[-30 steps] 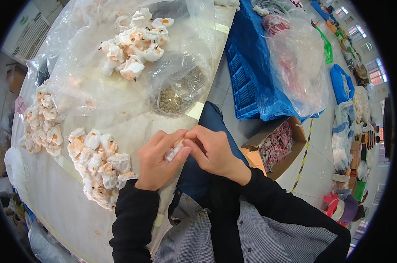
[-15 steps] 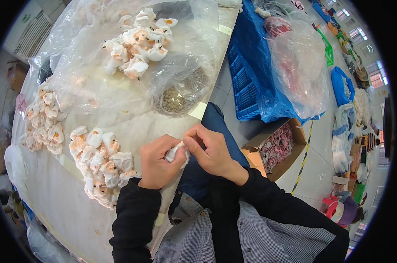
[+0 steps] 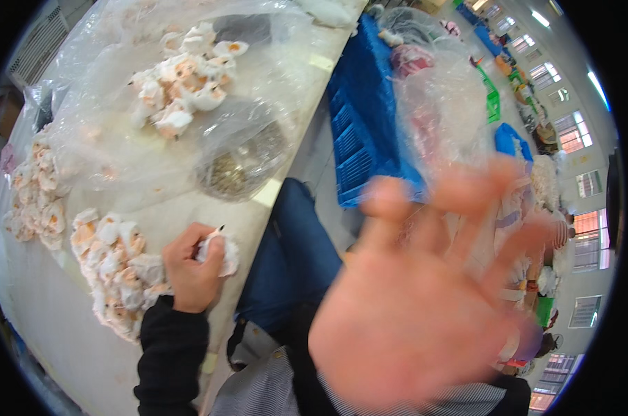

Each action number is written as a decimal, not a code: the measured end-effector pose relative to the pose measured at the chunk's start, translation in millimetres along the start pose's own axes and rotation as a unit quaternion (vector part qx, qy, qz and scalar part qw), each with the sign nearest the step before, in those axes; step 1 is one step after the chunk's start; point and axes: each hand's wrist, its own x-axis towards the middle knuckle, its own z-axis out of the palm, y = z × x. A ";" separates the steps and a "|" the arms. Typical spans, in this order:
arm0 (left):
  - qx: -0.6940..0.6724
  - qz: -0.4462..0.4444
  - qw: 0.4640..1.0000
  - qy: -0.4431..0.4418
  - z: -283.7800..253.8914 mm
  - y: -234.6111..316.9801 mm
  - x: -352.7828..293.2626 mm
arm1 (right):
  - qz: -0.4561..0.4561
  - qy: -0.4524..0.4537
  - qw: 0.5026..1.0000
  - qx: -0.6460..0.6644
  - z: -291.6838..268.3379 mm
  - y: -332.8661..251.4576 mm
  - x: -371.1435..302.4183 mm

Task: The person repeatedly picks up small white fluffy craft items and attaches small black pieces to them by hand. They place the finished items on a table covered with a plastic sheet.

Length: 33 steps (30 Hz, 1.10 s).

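My left hand (image 3: 189, 267) is closed around a small white fluffy plush piece (image 3: 228, 256), just above the table near its edge. A dark pointed tip sticks up from this piece beside my thumb. My right hand (image 3: 411, 312) is raised close to the camera, blurred, palm showing and fingers spread, with nothing in it. A pile of similar white and peach plush pieces (image 3: 116, 270) lies just left of my left hand. Another pile (image 3: 37, 197) sits farther left, and a third pile (image 3: 186, 80) rests on clear plastic farther away.
Clear plastic sheeting (image 3: 113, 163) covers the far part of the white table (image 3: 64, 305). A clear bag of small pellets (image 3: 234, 170) lies near the table's right edge. Right of the table stands a blue crate (image 3: 352, 139) with bagged material (image 3: 442, 104) on it.
My right hand has left the plush piece, opened and risen toward the camera on the right. The left hand keeps the piece. The whole view has shifted, with the table farther left.
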 end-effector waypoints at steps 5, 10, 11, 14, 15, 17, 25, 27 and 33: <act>-0.059 -0.021 0.998 -0.007 -2.0 -5.9 -1.3 | -0.059 -0.021 0.997 0.052 10.1 -7.3 13.0; -0.059 -0.020 0.998 -0.011 -2.9 -9.4 -2.8 | -0.070 -0.024 0.996 0.056 12.8 -7.3 12.3; -0.056 -0.028 0.998 -0.010 -6.7 -9.2 -5.2 | -0.065 -0.018 0.996 0.055 15.6 -7.1 9.0; -0.086 -0.055 0.995 0.001 2.8 -14.5 -0.9 | -0.066 -0.013 0.997 0.050 13.0 -5.2 13.4; -0.049 -0.052 0.997 -0.015 3.7 -9.4 1.4 | -0.064 -0.006 0.997 0.045 10.4 -5.8 15.1; -0.052 -0.033 0.998 -0.010 -1.0 -10.8 -1.1 | -0.064 -0.003 0.997 0.041 9.8 -3.1 15.8; -0.094 -0.059 0.994 0.006 -5.3 -13.7 -6.5 | 0.146 0.014 0.988 -0.052 1.7 36.9 -13.0; -0.080 -0.036 0.996 -0.002 -0.1 -6.5 -0.5 | 0.292 -0.010 0.942 -0.165 -22.8 42.1 -18.9; -0.060 -0.029 0.998 0.012 -2.4 -6.7 -2.8 | 0.205 -0.292 0.843 -0.402 -63.3 88.2 -27.4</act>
